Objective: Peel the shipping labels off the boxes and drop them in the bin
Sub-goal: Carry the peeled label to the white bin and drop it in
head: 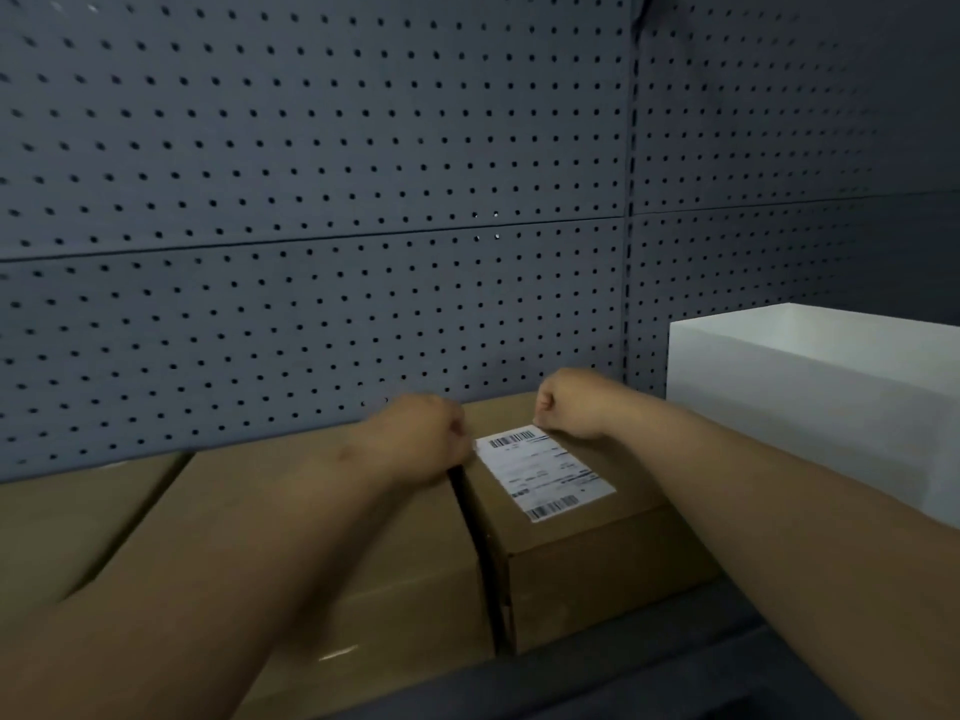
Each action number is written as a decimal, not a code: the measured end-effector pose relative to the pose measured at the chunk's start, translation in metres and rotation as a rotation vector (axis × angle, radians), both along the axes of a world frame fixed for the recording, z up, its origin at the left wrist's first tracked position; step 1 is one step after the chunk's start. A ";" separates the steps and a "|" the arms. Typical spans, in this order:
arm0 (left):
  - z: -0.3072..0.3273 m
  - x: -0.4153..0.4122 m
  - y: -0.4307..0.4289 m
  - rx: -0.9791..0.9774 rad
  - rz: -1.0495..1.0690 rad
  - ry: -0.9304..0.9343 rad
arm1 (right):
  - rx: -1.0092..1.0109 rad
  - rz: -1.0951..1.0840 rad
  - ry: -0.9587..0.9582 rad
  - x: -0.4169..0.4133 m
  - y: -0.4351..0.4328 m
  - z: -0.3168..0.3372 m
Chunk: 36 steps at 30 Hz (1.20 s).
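A brown cardboard box [587, 563] lies on the shelf with a white shipping label [545, 472] stuck flat on its top. My right hand [569, 402] is curled at the label's far corner, its fingertips pinching there. My left hand [423, 439] is curled over the box's left top edge, next to the label's left corner, with its fingers going into the gap between the boxes. The white bin [831, 397] stands directly right of the box, its top open.
Two more cardboard boxes, a middle box [311, 517] and a left box [67, 522], lie side by side to the left, with no labels showing. A grey pegboard wall [311, 200] rises close behind. The dark shelf edge [675, 672] runs along the front.
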<state>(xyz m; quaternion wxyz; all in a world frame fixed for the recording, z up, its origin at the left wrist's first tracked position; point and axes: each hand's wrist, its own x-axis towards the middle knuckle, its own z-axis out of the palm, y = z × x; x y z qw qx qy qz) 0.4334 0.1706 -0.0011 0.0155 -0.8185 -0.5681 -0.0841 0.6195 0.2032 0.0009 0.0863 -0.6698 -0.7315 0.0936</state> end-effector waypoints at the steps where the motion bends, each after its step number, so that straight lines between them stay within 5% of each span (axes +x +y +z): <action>1: -0.002 -0.003 -0.003 -0.004 -0.046 0.004 | -0.003 -0.030 -0.002 -0.004 0.002 0.000; 13: -0.015 -0.016 -0.016 -0.002 -0.286 0.041 | 0.018 -0.152 0.026 -0.024 -0.012 -0.001; 36: -0.011 -0.005 -0.031 -0.109 -0.140 0.127 | 0.042 0.039 0.042 -0.011 -0.041 0.000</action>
